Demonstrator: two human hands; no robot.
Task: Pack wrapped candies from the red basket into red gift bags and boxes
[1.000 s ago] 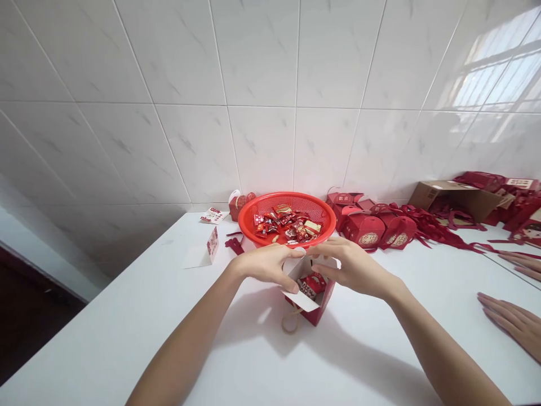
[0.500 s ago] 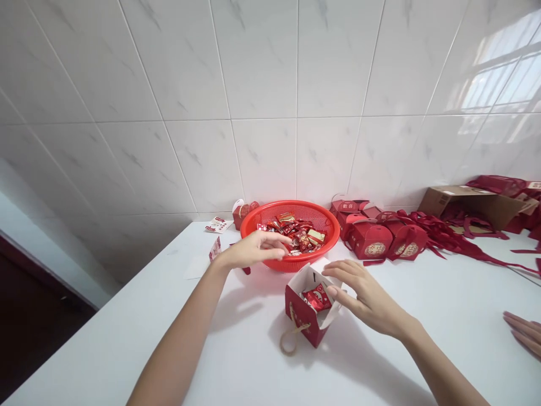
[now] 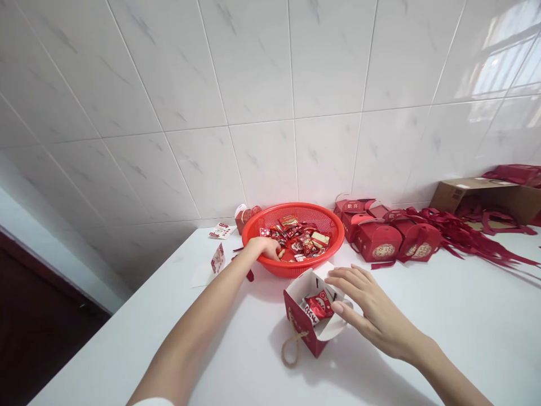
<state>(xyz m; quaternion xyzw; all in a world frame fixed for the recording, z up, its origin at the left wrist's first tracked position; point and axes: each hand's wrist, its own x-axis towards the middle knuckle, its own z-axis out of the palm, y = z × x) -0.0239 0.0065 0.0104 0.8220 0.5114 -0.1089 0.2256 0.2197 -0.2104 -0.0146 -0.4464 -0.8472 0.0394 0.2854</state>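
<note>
My left hand (image 3: 266, 247) reaches over the near rim of a red plastic basket (image 3: 333, 246), its fingertips down among the wrapped candies (image 3: 302, 237) and partly hidden. Whether they pinch a candy does not show. In front of the basket stands an open red gift box (image 3: 306, 327) with a white inside and a twine handle (image 3: 289, 358) hanging from its near side. Several red-wrapped candies (image 3: 320, 305) lie in it. My right hand (image 3: 363, 310) rests against the box's right side, fingers spread and slightly bent, thumb by the flap.
Closed red gift boxes (image 3: 376, 239) stand right of the basket, beside a heap of dark red ribbons (image 3: 456, 234) and a cardboard box (image 3: 486, 200). Another small red box (image 3: 245, 217) and printed cards (image 3: 218, 259) sit at the left. A tiled wall (image 3: 262, 158) backs the white table (image 3: 147, 338).
My left hand has come down from above the basket's near edge into the candies. My right hand stays by the gift box. The view has tilted slightly, and a person's hand at the right has left the frame.
</note>
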